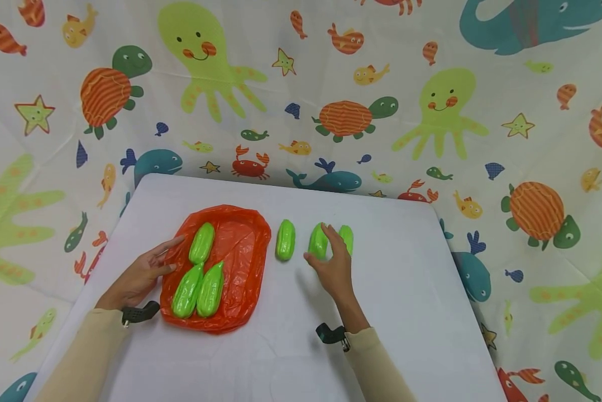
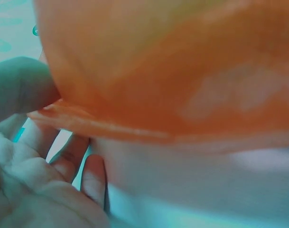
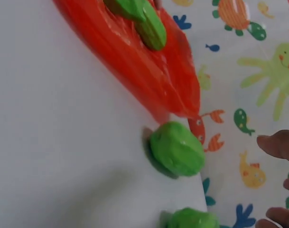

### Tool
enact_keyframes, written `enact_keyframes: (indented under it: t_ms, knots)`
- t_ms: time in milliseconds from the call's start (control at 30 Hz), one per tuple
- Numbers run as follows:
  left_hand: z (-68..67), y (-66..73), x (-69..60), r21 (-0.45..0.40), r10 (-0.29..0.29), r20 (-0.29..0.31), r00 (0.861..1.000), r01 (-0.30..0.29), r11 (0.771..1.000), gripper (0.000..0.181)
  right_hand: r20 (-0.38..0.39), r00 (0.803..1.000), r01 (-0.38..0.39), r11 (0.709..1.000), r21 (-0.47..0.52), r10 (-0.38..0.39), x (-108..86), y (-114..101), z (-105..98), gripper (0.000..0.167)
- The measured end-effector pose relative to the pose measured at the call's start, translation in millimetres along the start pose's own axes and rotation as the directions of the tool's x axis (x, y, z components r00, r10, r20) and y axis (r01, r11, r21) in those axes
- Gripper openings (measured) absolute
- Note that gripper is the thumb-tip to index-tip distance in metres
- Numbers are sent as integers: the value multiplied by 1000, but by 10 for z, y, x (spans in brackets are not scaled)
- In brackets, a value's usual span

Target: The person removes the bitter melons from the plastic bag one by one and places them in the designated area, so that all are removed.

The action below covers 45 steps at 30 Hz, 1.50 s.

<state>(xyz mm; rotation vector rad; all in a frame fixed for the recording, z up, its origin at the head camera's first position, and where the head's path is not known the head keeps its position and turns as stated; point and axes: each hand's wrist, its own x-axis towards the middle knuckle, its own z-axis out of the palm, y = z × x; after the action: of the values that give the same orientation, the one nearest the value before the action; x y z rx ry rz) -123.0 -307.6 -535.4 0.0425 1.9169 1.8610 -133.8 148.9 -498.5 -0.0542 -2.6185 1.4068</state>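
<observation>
- Nearest the camera are your beige sleeves [image 1: 77, 357], with a black device [image 1: 141, 311] worn at each wrist.
- Your red plastic bag [image 1: 242, 262] lies spread open on the left part of the table and holds three glossy green gourds: an upper one [image 1: 202, 243], and two side by side below it, the left one [image 1: 186, 293] and the right one [image 1: 210, 291].
- Your left hand [image 1: 141, 272] pinches the bag's left edge, thumb above and fingers below.
- Three more gourds lie in a row right of the bag: near [image 1: 285, 240], middle [image 1: 318, 243] and far [image 1: 348, 237].
- Your right hand [image 1: 335, 268] is over the middle gourd, thumb and fingers spread, gripping nothing; it partly hides the middle and far ones.
- Beneath lies your white table [image 1: 406, 290]; around it, cloth [image 1: 261, 33] printed with sea animals.
</observation>
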Motion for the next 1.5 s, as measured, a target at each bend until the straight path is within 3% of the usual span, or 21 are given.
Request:
enact_keyframes:
  t_ms: [333, 633, 1000, 1333, 1500]
  knots:
    - [-20, -23, 9, -55, 9, 19, 1000, -8, 998, 72, 32, 999, -7, 989, 149, 3, -313, -283, 439, 77]
    - [-36, -19, 25, -66, 23, 33, 999, -21, 998, 72, 134, 991, -9, 982, 188, -16, -667, -534, 871, 74]
    - [-40, -29, 20, -68, 27, 28, 999, -25, 997, 72, 277, 960, -22, 970, 242, -47, -927, -771, 1270, 72]
    - [-28, -28, 21, -59, 42, 28, 999, -40, 997, 71, 387, 921, -38, 984, 172, -32, -1016, -845, 1526, 75]
    - [-17, -27, 11, -53, 36, 23, 999, -35, 998, 71, 420, 906, -7, 989, 146, -55, -1027, -842, 1582, 77]
